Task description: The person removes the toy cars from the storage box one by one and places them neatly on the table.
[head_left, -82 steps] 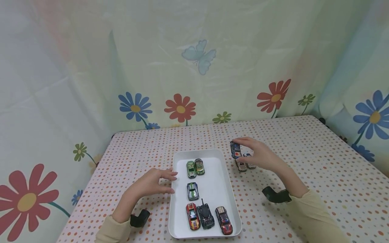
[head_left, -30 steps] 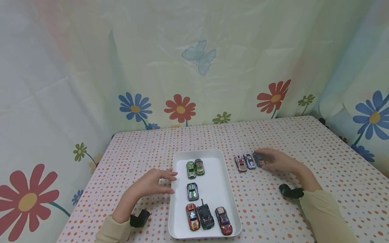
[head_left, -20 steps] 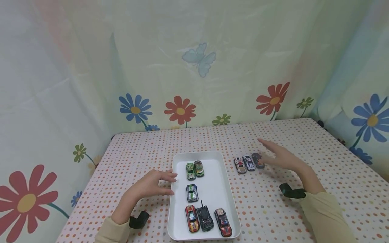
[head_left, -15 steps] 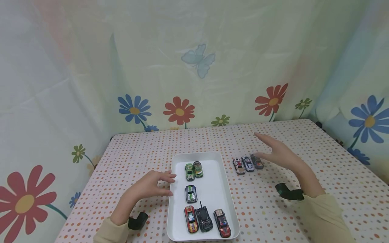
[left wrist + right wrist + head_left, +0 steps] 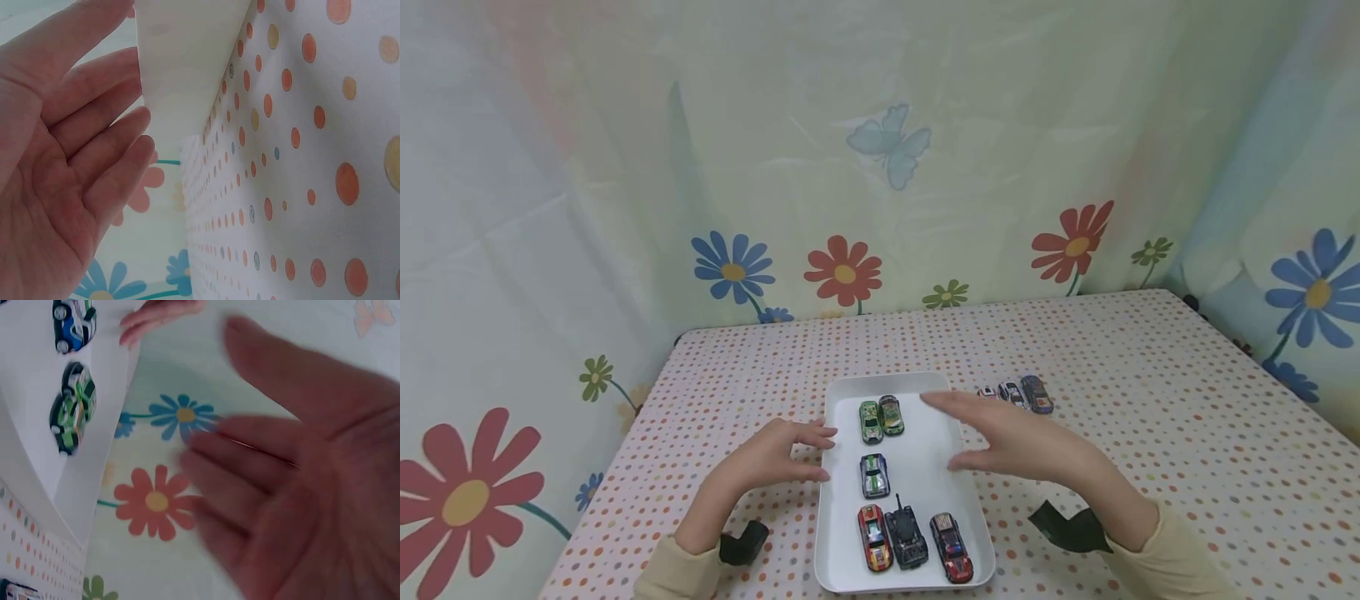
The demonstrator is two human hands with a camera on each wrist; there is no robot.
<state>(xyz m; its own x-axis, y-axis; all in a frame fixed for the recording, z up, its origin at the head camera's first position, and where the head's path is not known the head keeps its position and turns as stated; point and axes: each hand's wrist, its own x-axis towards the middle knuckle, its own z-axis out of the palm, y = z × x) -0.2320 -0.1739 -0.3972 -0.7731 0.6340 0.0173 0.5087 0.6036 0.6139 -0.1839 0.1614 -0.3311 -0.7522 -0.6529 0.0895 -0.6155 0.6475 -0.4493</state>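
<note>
Pale yellow sleeves (image 5: 1157, 562), black wrist-mounted cameras (image 5: 1067, 529), bare hands

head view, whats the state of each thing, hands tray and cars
left hand: open, fingertips at the tray's left rim
right hand: open, holds nothing, over the tray's right rim
white tray: flat on the table, six toy vehicles inside
black tank: upright in the tray's near row
three cars on the tablecloth: side by side, right of the tray
</note>
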